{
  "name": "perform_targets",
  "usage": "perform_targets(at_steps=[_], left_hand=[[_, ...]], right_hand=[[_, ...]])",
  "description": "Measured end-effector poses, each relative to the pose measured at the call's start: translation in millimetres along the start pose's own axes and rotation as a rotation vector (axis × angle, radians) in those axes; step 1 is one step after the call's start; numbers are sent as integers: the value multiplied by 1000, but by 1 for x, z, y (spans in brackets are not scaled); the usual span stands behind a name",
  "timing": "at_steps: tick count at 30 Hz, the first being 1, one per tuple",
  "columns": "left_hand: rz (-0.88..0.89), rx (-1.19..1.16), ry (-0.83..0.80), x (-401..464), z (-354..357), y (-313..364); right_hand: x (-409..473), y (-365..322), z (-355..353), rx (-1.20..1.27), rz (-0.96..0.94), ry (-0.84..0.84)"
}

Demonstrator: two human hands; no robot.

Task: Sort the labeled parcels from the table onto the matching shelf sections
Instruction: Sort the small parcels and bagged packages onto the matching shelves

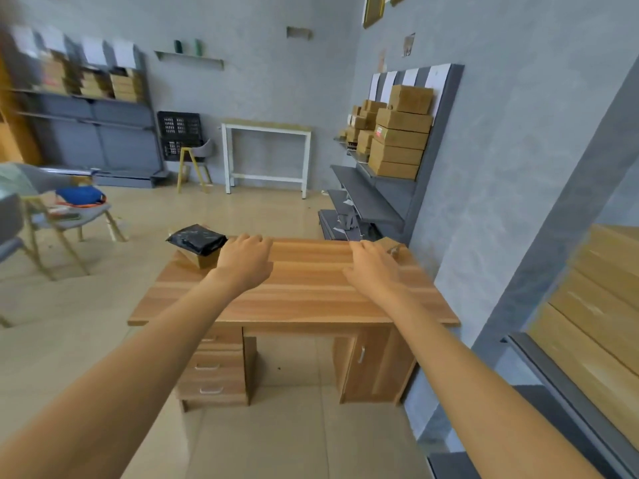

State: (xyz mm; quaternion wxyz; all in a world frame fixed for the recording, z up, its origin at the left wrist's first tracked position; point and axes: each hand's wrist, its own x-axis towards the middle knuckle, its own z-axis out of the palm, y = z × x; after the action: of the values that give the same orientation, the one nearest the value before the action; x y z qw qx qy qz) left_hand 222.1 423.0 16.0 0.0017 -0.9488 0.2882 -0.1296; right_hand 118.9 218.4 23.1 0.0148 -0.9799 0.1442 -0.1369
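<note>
Two hands: stretched out over the wooden worktop (pixel 304 271), palms down, holding nothing.
Left hand (pixel 246 259): near the far left part of the worktop, fingers loosely bent, just beside the black parcel, contact not clear.
Right hand (pixel 371 267): near the far right corner, fingers relaxed and reaching toward the small cardboard box, contact not clear.
Black parcel (pixel 197 238): glossy black plastic bag, lying on top of a brown box (pixel 202 260) at the far left corner of the worktop.
Small cardboard box (pixel 390 245): at the far right corner of the worktop, partly hidden behind the right hand.
Right shelf (pixel 377 198): grey unit against the right wall, stacked cardboard parcels (pixel 401 140) on its upper level, white label sheets above them, writing too small to read.
Left shelf (pixel 90 108): grey unit on the far left wall, blurred, more brown boxes under white sheets.
Worktop front: drawers on the left, cupboard door on the right.
</note>
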Motion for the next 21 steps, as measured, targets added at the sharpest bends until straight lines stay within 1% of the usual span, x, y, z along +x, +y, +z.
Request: perform_targets(at_steps=[6, 14, 21], left_hand=[[-93, 1, -47, 38, 47, -71], [-211, -114, -122, 92, 117, -187], [-293, -132, -113, 111, 146, -264]], right_hand=[[75, -55, 50, 27, -93, -36], [168, -144, 122, 76, -149, -159], [233, -213, 160, 122, -205, -177]])
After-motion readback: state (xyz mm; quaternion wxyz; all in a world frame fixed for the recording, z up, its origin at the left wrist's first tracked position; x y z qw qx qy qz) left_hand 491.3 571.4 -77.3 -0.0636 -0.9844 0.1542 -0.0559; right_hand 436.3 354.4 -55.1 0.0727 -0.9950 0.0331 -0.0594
